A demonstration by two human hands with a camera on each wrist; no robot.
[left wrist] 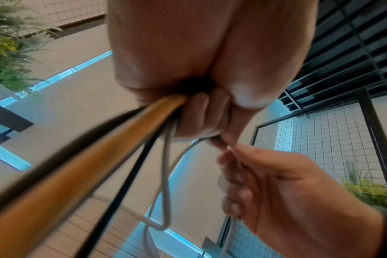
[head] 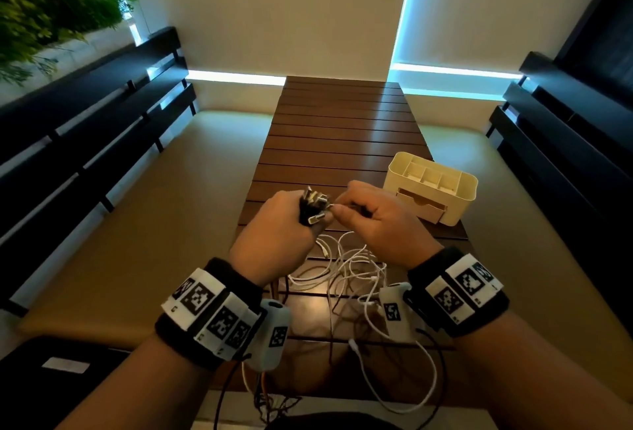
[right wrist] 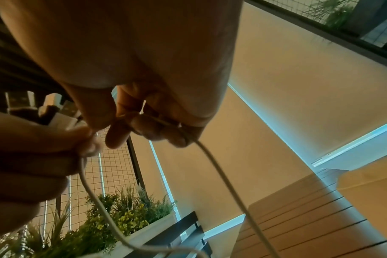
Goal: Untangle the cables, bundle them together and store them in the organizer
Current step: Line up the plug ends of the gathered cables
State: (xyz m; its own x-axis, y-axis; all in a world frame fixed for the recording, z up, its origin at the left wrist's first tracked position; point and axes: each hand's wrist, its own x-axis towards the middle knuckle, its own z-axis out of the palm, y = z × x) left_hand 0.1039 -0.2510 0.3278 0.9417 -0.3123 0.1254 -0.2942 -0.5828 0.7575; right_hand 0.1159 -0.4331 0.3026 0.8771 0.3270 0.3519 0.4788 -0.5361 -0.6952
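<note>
Cables, white (head: 346,265) and loosely tangled, are lying on the slatted brown bench (head: 339,128); left hand (head: 274,234) is gripping bunched plug ends (head: 315,205), right hand (head: 380,220) is pinching one white strand, cream plastic organizer (head: 431,186) sitting far right.

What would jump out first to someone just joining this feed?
Both hands meet above the middle of the slatted wooden table: the left hand grips a fistful of cable plugs, while the right hand pinches a thin white cable beside them. Below the hands, a tangle of white cables sprawls over the near table edge. The cream organizer stands at the table's right edge, its compartments apparently empty.
</note>
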